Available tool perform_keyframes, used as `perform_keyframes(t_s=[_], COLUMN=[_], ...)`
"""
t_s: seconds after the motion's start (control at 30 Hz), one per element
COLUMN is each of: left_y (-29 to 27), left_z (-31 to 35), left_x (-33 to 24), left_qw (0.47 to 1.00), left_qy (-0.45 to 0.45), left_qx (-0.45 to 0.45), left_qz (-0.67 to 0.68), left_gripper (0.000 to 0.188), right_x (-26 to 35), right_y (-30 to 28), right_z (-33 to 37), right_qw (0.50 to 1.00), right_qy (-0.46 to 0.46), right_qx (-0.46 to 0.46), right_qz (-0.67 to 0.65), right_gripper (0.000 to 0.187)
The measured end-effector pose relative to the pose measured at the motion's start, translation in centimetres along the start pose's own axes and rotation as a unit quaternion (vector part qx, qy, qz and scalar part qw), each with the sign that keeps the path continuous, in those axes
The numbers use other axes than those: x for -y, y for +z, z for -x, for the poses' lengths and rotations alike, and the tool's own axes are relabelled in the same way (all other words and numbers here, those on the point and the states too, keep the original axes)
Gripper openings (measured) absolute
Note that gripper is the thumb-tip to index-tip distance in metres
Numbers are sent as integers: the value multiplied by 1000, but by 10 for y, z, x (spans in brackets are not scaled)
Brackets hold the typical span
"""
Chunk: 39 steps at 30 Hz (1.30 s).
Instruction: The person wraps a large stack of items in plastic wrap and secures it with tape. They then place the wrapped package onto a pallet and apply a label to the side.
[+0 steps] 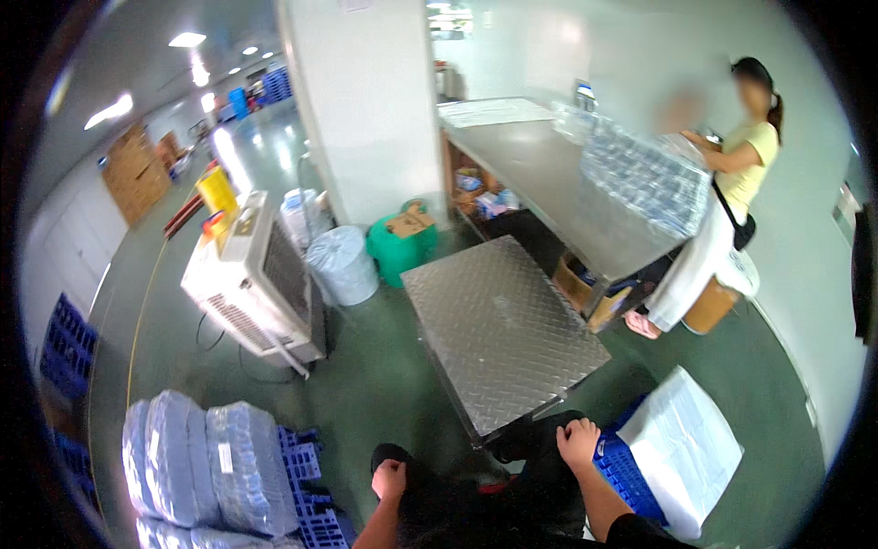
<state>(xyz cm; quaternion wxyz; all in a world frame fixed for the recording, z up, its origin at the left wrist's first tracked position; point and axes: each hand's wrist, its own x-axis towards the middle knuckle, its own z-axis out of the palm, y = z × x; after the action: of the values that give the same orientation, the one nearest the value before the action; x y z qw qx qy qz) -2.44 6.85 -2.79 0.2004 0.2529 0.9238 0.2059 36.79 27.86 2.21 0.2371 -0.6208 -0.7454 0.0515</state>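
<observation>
Currently both hands rest low in the view, well apart, on the person's own dark-clad legs. The left hand (389, 479) lies on the left knee with its fingers curled in; how far its grip is closed, and whether it has hold of anything, I cannot tell. The right hand (577, 444) lies over the right knee, fingers bent loosely downward; its palm is hidden, so its grip cannot be told either.

Straight ahead, between the knees and the wall, stands a metal tread-plate platform (503, 320), its top bare and its near edge close to the right hand. Just beside that hand, on the right, a blue crate (622, 471) sits on the floor (361, 361) under a white package (690, 448). To the left of the left hand, plastic-wrapped bundles (247, 467) stand next to blue plastic pallets (306, 476).

Beyond the platform, a steel counter (540, 174) carries a large clear-wrapped stack (645, 174), and 1 person in a yellow top (752, 156) stands behind it. Farther left are a green bin (393, 256), a grey bag-lined bin (343, 267) and a white cooler unit (247, 293).
</observation>
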Motion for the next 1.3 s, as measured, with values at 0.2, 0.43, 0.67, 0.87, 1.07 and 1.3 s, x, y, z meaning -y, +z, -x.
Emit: perform_keyframes(t_s=[0.2,0.43,0.67,0.87,1.07,1.3], left_y=[0,11,-12,-20,-32,-22], left_z=[0,-5,7,7,16,6], left_x=[-4,10,-6,-10,-29,-9], left_qw=[1000,999,995,996,997,992], left_qy=[-10,33,96,82,60,75], left_qx=[5,-32,7,9,51,88], left_qz=[-14,-11,-23,-21,-10,-41], left_gripper=[24,19,33,34,38,48], right_x=[0,4,4,9,3,8], right_y=[-7,-8,-13,-13,-12,-22], right_z=[1,3,4,1,3,-1], right_qw=[1000,1000,1000,1000,1000,997], right_qy=[2,7,1,1,6,30], right_qx=[-5,-7,-7,-11,-7,71], right_qz=[12,7,-2,-1,-1,16], right_gripper=[22,23,22,23,22,27])
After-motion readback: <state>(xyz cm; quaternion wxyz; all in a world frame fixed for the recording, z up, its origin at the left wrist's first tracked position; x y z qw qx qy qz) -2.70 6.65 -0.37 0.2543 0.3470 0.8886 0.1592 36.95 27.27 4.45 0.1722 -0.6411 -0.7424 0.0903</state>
